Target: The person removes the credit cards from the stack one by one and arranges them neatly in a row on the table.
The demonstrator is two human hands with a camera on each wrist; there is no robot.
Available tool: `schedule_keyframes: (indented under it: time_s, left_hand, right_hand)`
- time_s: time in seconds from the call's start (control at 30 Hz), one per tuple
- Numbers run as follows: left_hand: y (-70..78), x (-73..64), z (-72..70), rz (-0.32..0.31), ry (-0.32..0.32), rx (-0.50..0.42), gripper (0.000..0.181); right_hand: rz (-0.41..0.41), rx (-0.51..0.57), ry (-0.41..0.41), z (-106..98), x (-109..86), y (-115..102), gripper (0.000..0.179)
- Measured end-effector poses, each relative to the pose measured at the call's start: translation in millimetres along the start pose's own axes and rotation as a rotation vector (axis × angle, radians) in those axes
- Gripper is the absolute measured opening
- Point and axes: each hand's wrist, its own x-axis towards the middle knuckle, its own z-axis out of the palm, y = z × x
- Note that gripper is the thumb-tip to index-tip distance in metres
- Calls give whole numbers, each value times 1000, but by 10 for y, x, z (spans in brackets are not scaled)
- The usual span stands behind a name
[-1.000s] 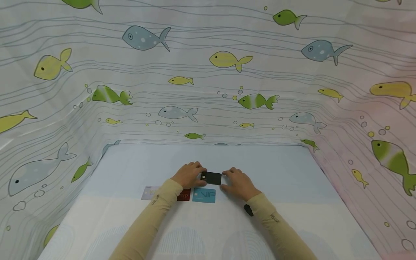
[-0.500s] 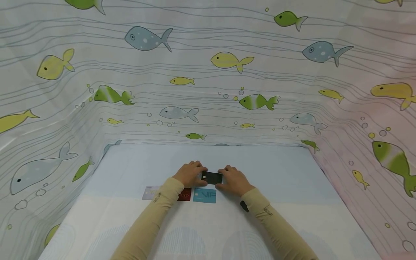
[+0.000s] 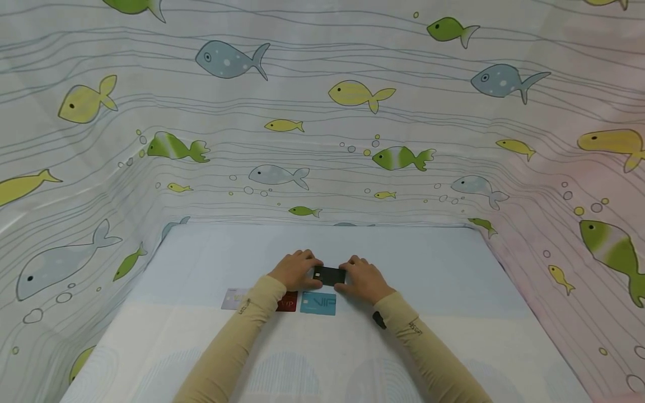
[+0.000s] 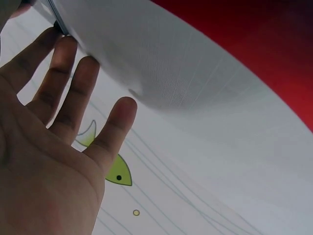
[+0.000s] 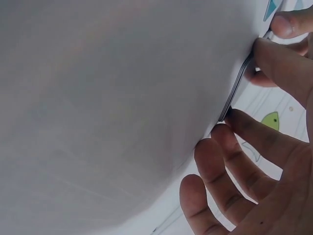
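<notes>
A black card (image 3: 330, 276) is gripped by its two short ends between both hands.

On the table (image 3: 428, 268), the black card is placed about midway between the left and right edges, in from the far edge. Its left end is pinched by the left hand (image 3: 295, 271), its right end by the right hand (image 3: 364, 280); thumb and forefinger are parted by only the card's width, the other fingers loosely extended. Toward the near edge, a blue card (image 3: 318, 303), a red card (image 3: 288, 302) and a pale card (image 3: 230, 299) are laid in a row, the red one partly covered by the left sleeve (image 3: 234, 341).
</notes>
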Motion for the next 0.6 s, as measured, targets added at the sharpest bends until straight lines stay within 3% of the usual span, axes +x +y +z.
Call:
schedule_keyframes:
  time_s: [0.6]
  left_hand:
    - [-32,4,38,1,4,-14,52]
  right_hand:
    - [-4,26,-15,-40,-2,-19,56]
